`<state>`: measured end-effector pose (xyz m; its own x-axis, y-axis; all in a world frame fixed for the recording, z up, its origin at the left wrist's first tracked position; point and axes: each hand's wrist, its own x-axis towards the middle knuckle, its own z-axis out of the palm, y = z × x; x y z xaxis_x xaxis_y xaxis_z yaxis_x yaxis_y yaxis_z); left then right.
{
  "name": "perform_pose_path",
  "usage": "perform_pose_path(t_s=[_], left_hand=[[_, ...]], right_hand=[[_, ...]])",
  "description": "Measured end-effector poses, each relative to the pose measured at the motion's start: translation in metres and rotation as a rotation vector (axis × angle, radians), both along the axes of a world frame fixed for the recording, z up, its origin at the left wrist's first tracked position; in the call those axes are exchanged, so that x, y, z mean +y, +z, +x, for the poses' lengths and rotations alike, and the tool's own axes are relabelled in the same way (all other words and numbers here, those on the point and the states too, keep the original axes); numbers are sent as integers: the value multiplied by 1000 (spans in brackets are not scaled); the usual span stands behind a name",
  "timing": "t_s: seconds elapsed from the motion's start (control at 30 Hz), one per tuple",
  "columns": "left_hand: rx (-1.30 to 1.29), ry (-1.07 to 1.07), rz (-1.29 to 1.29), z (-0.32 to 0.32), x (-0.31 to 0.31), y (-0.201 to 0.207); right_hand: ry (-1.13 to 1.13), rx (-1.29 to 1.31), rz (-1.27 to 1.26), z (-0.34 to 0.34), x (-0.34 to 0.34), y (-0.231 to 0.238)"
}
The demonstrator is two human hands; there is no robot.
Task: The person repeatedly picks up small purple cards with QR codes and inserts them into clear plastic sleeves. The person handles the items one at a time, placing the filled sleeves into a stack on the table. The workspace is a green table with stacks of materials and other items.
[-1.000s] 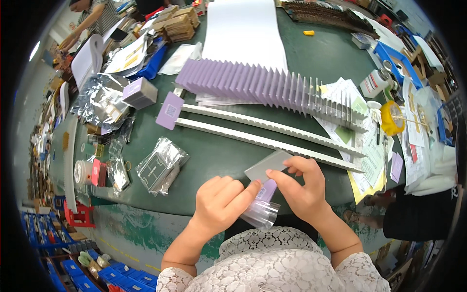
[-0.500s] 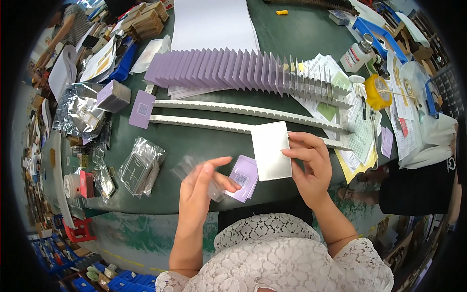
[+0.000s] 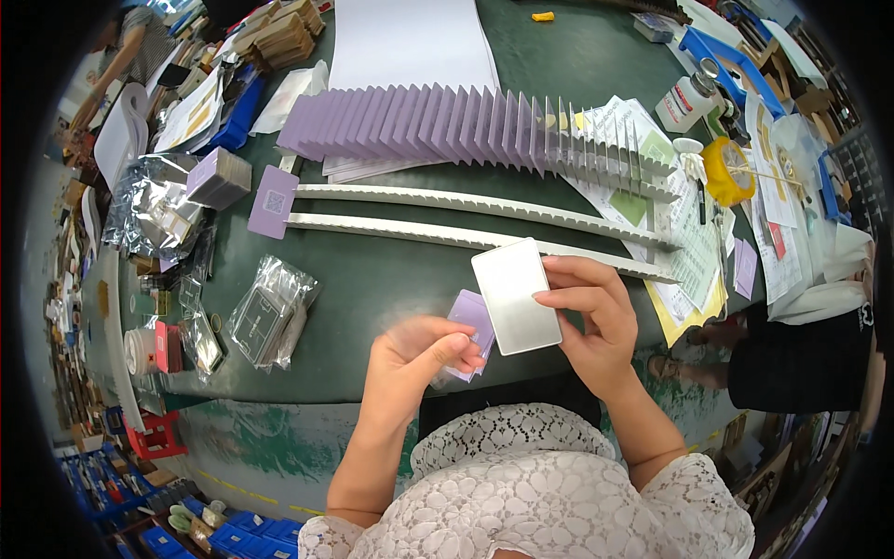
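Note:
My right hand [image 3: 596, 321] grips a shiny silver metal card [image 3: 517, 298] by its right edge, tilted, thumb and fingers around it. My left hand [image 3: 414, 363] is closed in a pinch just left of the card; what its fingers hold, if anything, is hidden. A wisp of clear plastic shows below those fingers. Behind the fingertips lies a small pile of purple cards [image 3: 472, 312], partly covered by the left hand. Farther off, a long row of purple cards [image 3: 410, 126] stands slanted in a slotted rack. Another purple card [image 3: 272, 202] rests at the left end of two notched rails [image 3: 400, 224].
On the left lie bagged dark cards [image 3: 270, 317], a block of cards [image 3: 220, 179] and crumpled foil bags [image 3: 154, 210]. Printed papers [image 3: 694, 265], a yellow tape roll [image 3: 726, 172] and a white bottle [image 3: 686, 102] are on the right. White sheets [image 3: 410, 47] lie at the back.
My left hand has moved right and drawn its spread fingers into a pinch near the purple pile. The clear film by it is now mostly out of sight. The silver card has tilted slightly.

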<state>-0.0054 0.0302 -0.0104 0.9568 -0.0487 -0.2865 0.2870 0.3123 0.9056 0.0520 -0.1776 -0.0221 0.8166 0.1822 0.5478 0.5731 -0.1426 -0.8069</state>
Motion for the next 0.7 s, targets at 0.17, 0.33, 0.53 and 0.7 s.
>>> perform_pose_path(t_s=[0.17,0.33,0.53,0.7], left_hand=[[53,-64,-93,1,-10,10],[42,-43,-86,1,-8,9],[54,-33,-89,0,-7,9],[13,-1,-96,2,-4,6]], right_hand=[[74,-11,-12,-2,3,1],[80,27,-35,-4,3,0],[73,-16,-44,-3,4,1],[58,-45,-147,-1,-4,3]])
